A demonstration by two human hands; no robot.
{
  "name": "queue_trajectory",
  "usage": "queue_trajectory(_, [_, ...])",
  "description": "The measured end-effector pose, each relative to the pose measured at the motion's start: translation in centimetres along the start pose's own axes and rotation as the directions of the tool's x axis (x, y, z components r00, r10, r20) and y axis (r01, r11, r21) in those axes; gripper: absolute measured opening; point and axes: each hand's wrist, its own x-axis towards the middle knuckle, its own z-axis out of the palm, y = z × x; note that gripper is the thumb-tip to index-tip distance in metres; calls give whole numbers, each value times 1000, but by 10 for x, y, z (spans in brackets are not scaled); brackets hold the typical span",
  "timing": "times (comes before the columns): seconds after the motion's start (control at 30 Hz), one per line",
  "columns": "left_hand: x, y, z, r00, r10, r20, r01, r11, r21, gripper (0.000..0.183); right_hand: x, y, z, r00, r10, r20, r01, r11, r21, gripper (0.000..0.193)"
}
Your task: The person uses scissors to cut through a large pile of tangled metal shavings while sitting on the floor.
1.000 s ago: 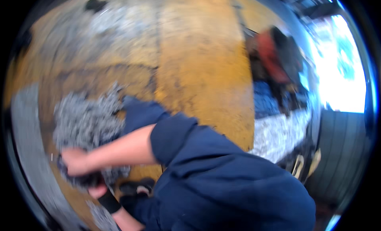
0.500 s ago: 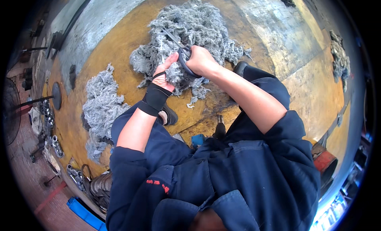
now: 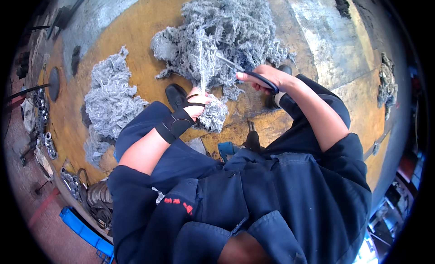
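A big heap of tangled grey yarn waste (image 3: 231, 26) lies on the worn yellow-brown floor in front of me. My left hand (image 3: 198, 105), in a black wrist wrap (image 3: 174, 125), is closed on a grey yarn clump (image 3: 214, 116). Pale strands (image 3: 203, 75) stretch tight from that hand up to the heap. To the right, my right hand (image 3: 267, 77) grips dark-handled scissors (image 3: 232, 63), their blades pointing up-left at the heap's near edge. The blade tips stand a little right of the taut strands, seemingly apart from them.
Another grey yarn heap (image 3: 108, 94) lies by my left knee, and a darker clump (image 3: 386, 82) at the far right. Metal fittings (image 3: 50, 146) line the left edge. A blue crate (image 3: 86, 232) sits at the lower left; a blue object (image 3: 225, 150) lies between my legs.
My left hand has drawn back toward me with the yarn clump, pulling strands out of the heap. My right hand has shifted right and slightly nearer with the scissors.
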Motion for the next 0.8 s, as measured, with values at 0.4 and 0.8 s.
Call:
queue_trajectory(0.4, [-27, 30, 12, 990, -95, 105, 87, 993, 76, 25, 9, -10, 42, 910, -57, 411, 95, 993, -73, 81])
queue_trajectory(0.8, [11, -40, -17, 898, -66, 435, -96, 935, 340, 28, 6, -60, 38, 964, -248, 91, 214, 934, 286, 74])
